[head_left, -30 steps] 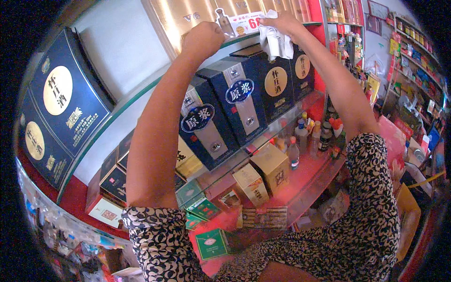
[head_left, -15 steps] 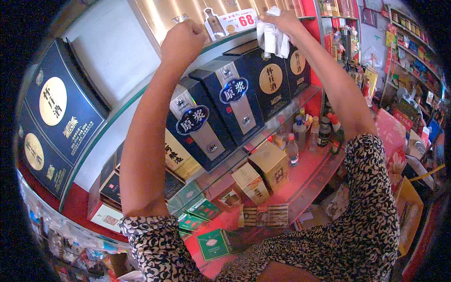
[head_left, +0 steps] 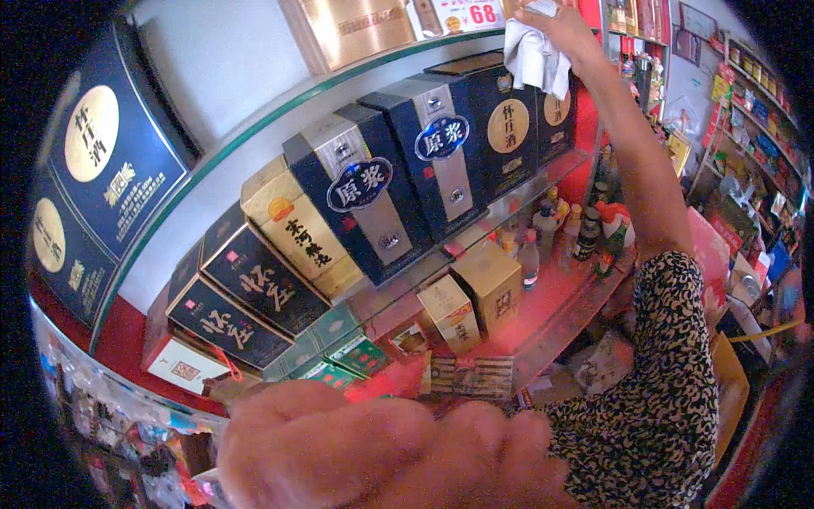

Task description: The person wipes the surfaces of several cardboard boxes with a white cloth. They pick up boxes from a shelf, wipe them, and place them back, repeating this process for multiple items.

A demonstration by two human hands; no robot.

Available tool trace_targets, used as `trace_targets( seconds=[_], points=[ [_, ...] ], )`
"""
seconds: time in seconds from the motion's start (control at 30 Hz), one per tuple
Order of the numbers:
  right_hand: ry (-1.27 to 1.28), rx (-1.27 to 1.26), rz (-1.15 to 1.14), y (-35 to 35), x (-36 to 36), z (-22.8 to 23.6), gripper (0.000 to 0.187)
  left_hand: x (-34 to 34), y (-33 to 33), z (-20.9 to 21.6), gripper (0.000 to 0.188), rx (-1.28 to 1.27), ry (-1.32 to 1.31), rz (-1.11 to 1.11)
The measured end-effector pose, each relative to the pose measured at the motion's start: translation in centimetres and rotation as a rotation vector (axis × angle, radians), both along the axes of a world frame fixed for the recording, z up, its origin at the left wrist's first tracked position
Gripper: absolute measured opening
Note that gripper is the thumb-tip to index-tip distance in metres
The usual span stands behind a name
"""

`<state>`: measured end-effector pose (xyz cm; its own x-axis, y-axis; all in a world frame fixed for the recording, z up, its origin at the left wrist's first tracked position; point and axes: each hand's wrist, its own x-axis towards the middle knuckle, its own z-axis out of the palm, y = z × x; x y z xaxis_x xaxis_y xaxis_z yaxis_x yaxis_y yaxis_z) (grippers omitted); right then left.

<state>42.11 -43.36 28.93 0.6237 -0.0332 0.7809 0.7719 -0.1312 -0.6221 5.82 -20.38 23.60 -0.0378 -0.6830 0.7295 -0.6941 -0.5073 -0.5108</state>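
My right hand [head_left: 561,30] is up at the top shelf's glass edge, closed around a crumpled white cloth [head_left: 538,61]. The cloth hangs down in front of dark blue boxes with gold discs [head_left: 507,127]. Close beside it on the upper shelf stands a price card [head_left: 462,15] with red figures. My left hand [head_left: 381,445] is low and very near the camera, large and slightly blurred. Its fingers look curled; whatever they may hold is hidden. Behind it are small green boxes [head_left: 360,352] on the lower red surface.
A glass shelf [head_left: 280,114] curves across the view. Below it stand dark blue and silver boxes [head_left: 365,199], a gold box [head_left: 297,225] and dark boxes [head_left: 267,276]. Bottles [head_left: 585,233] and cartons [head_left: 487,284] sit lower right. Stocked shelves [head_left: 755,93] line the far right.
My left hand has dropped from the upper shelf to close before the camera. My right hand still holds the cloth, now farther right in view. The view has shifted, revealing the dark boxes at left.
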Motion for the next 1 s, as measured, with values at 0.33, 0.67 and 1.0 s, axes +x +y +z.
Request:
trace_targets(
  seconds=[0.33,0.67,1.0],
  points=[
    [0.221,-0.028,0.266,1.0,3.0,1.8,0.019,1.5,-0.4,-0.3,0.016,0.038,-0.013,-0.101],
    [0.117,-0.087,0.061,2.6,2.6,2.2,0.027,5.8,-4.3,-2.0,0.023,0.123,0.108,-0.155],
    [0.243,-0.134,-0.037,1.1,3.7,3.1,0.035,12.3,2.5,0.8,0.024,0.041,0.309,0.279]
  ],
)
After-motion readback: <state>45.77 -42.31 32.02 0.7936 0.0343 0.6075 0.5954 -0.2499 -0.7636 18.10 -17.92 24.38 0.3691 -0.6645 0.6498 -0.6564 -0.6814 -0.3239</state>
